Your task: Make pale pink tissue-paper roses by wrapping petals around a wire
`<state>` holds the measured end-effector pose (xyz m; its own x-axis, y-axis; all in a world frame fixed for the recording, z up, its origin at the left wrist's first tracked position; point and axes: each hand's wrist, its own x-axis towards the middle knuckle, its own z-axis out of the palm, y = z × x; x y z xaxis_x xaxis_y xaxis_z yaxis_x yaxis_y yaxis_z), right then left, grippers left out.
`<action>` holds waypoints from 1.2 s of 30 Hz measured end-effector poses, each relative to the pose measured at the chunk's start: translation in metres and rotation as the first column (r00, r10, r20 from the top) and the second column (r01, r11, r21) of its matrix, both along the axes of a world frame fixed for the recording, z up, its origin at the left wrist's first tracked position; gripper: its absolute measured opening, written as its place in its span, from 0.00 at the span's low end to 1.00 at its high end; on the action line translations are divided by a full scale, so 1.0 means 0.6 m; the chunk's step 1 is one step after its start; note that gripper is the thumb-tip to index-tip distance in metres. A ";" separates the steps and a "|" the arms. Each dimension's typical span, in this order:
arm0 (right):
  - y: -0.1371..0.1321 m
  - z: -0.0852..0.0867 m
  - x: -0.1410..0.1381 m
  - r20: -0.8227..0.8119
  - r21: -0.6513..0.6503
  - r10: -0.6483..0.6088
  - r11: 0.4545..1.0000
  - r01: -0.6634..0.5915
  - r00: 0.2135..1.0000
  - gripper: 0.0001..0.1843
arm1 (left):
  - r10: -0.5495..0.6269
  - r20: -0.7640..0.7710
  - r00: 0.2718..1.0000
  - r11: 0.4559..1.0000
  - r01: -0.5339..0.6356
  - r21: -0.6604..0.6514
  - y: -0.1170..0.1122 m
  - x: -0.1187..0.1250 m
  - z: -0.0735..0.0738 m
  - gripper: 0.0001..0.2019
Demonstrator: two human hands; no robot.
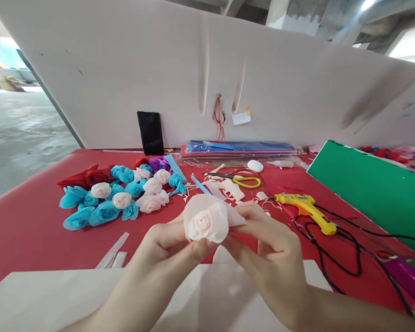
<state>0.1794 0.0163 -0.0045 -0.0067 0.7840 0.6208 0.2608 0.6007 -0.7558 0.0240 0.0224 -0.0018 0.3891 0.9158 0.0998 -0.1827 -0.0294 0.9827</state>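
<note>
A pale pink paper rose (206,219) is held up in front of me over the red table (31,226). My left hand (166,246) pinches it from below and the left, fingers closed round its base. My right hand (268,249) grips its right side, where a loose petal strip sticks out, thumb and fingers pressed on the paper. Under both hands lies a sheet of pale paper (55,295).
A heap of finished blue, pink, red and purple paper roses (121,193) lies at the left. Yellow-handled scissors (242,179), a yellow glue gun (306,207) with black cable, paper scraps, stacked coloured sheets (242,148), a black phone (151,133) and a green board (370,193) surround them.
</note>
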 end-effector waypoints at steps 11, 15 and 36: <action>0.003 -0.004 -0.004 -0.022 -0.015 -0.052 0.999 0.051 0.998 0.07 | 0.100 0.017 0.995 0.975 -0.094 -0.201 -0.004 0.003 -0.009 0.13; 0.001 -0.004 -0.003 0.059 0.055 -0.079 0.996 0.076 0.995 0.07 | 0.125 0.021 0.992 0.969 -0.118 -0.218 -0.007 0.004 -0.014 0.14; -0.009 0.002 0.016 0.324 0.360 -0.073 0.932 -0.051 0.943 0.13 | 0.062 0.181 0.982 0.961 -0.009 -0.277 -0.019 0.015 -0.007 0.12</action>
